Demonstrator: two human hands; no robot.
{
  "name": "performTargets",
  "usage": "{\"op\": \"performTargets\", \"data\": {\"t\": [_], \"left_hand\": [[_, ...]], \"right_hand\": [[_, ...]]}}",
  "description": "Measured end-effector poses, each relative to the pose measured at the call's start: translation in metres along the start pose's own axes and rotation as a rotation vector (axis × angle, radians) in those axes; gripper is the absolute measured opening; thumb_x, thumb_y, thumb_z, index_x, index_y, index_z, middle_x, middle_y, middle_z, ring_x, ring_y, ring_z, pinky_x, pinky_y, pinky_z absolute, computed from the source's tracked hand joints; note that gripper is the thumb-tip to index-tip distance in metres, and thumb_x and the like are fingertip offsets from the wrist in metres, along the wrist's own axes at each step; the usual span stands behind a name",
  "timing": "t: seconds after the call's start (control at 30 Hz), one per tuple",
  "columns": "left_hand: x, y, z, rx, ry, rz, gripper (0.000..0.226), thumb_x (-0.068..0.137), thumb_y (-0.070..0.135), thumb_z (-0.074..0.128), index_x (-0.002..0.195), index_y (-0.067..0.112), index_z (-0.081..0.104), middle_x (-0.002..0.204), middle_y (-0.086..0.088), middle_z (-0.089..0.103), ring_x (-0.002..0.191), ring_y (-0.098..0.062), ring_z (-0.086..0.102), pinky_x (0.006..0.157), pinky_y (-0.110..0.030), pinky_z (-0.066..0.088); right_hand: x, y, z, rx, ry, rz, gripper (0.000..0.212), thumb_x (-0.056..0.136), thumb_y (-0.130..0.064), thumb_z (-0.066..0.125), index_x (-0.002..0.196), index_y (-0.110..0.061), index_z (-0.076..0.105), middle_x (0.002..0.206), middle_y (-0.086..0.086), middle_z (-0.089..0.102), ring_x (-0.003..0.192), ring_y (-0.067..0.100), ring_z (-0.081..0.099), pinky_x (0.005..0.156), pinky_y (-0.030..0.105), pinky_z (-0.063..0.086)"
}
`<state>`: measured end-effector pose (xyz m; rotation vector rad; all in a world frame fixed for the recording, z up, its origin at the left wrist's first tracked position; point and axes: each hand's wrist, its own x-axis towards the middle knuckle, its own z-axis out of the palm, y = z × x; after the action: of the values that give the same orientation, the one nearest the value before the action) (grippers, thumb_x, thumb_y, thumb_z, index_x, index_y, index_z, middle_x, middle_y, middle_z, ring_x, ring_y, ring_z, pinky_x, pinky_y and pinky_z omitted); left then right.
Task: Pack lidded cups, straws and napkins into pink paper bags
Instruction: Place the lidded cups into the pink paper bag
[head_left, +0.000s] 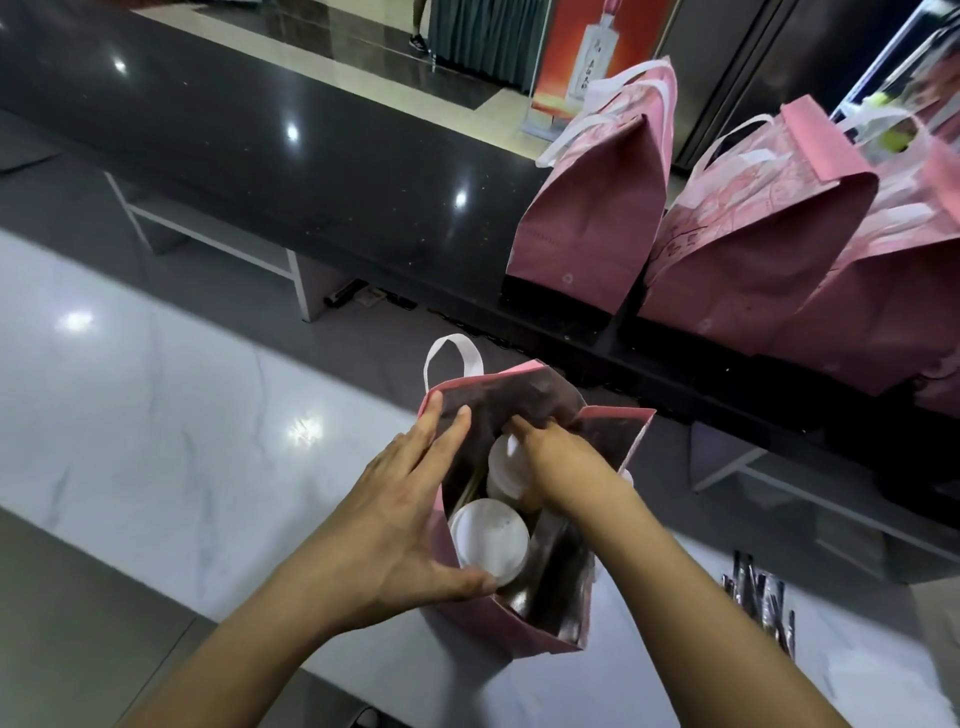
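Pink paper is spread by the left hand (400, 514): straight fingers press the bag's (524, 631) left wall outward, thumb at the near rim beside the near cup (488, 538). The right hand (558, 460) reaches down into the mouth, fingers curled at the far cup (504, 470); whether it grips is hidden. The bag stands on the white bench (156, 415), open room to its left. Straws (761, 605) lie to the right. Packed bags (597, 208) line the dark far ledge; their print is unreadable.

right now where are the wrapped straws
In the head view, the wrapped straws lie on the white counter at lower right, just right of the open pink bag.
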<state>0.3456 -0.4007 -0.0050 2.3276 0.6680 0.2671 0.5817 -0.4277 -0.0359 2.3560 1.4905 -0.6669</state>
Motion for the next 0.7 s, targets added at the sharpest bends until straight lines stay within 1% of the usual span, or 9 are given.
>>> {"op": "performTargets", "data": {"t": [0.07,0.2,0.33,0.37,0.43,0.47,0.57,0.63,0.7], "left_hand": [[0.0,0.0,0.001,0.004,0.005,0.01,0.135,0.06,0.073,0.077,0.154,0.048,-0.016,0.157,0.028,-0.033,0.15,0.004,-0.014,0.125,-0.033,0.018],[-0.001,0.0,0.002,0.026,-0.003,0.019,0.133,0.062,0.077,0.074,0.152,0.049,-0.019,0.157,0.027,-0.033,0.149,0.004,-0.016,0.125,-0.03,0.012],[0.0,-0.002,0.002,0.055,0.02,0.05,0.126,0.063,0.082,0.066,0.154,0.048,-0.013,0.159,0.027,-0.03,0.151,0.001,-0.009,0.122,-0.025,0.01],[0.0,-0.001,0.002,0.068,0.035,0.061,0.123,0.063,0.083,0.063,0.155,0.047,-0.011,0.161,0.025,-0.026,0.152,-0.001,-0.006,0.121,-0.025,0.01],[0.002,0.0,0.002,0.103,0.076,0.08,0.117,0.065,0.083,0.057,0.157,0.045,-0.005,0.165,0.019,-0.017,0.153,-0.007,0.003,0.121,-0.028,0.014],[0.003,0.001,0.002,0.123,0.098,0.085,0.113,0.067,0.082,0.055,0.158,0.043,0.0,0.167,0.015,-0.01,0.152,-0.01,0.009,0.121,-0.031,0.016],[0.005,0.006,0.004,0.177,0.143,0.096,0.105,0.071,0.081,0.051,0.159,0.037,0.015,0.165,0.01,0.013,0.145,-0.013,0.024,0.117,-0.031,0.022],[0.006,0.01,0.007,0.217,0.166,0.125,0.099,0.073,0.077,0.054,0.156,0.03,0.028,0.156,0.008,0.031,0.137,-0.017,0.035,0.112,-0.032,0.028],[0.007,0.015,0.009,0.248,0.188,0.159,0.09,0.075,0.071,0.058,0.151,0.026,0.038,0.146,0.007,0.04,0.129,-0.017,0.043,0.107,-0.032,0.032]], "right_hand": [[0.007,-0.002,0.005,0.012,-0.048,-0.012,0.095,0.078,-0.019,0.078,0.151,-0.035,0.02,0.153,0.011,0.035,0.134,0.042,0.045,0.107,0.053,0.043],[0.013,-0.003,0.011,-0.003,-0.01,-0.054,0.08,0.085,-0.015,0.069,0.151,-0.029,0.026,0.152,0.013,0.038,0.132,0.042,0.047,0.105,0.053,0.045],[0.008,-0.006,0.004,-0.037,-0.047,-0.045,0.091,0.082,-0.019,0.074,0.155,-0.029,0.02,0.156,0.012,0.032,0.136,0.041,0.042,0.108,0.052,0.042],[0.003,-0.007,0.0,-0.044,-0.017,-0.047,0.091,0.083,-0.021,0.074,0.155,-0.028,0.02,0.155,0.013,0.034,0.135,0.04,0.043,0.107,0.052,0.043],[-0.011,-0.006,-0.009,-0.027,0.112,-0.061,0.086,0.084,-0.026,0.073,0.154,-0.029,0.023,0.147,0.011,0.042,0.13,0.037,0.048,0.102,0.05,0.046],[-0.02,-0.006,-0.014,-0.001,0.184,-0.081,0.079,0.086,-0.027,0.07,0.152,-0.03,0.028,0.142,0.01,0.047,0.127,0.034,0.05,0.1,0.048,0.047],[-0.05,-0.002,-0.025,0.078,0.381,-0.183,0.047,0.092,-0.032,0.059,0.137,-0.028,0.048,0.128,0.002,0.057,0.118,0.026,0.054,0.094,0.045,0.049],[-0.067,0.002,-0.023,0.151,0.576,-0.238,0.032,0.093,-0.03,0.057,0.124,-0.024,0.06,0.115,0.0,0.063,0.105,0.025,0.058,0.088,0.046,0.049],[-0.085,0.009,-0.014,0.252,0.826,-0.242,0.025,0.09,-0.024,0.06,0.114,-0.02,0.067,0.106,-0.001,0.066,0.095,0.023,0.06,0.084,0.044,0.049]]}}
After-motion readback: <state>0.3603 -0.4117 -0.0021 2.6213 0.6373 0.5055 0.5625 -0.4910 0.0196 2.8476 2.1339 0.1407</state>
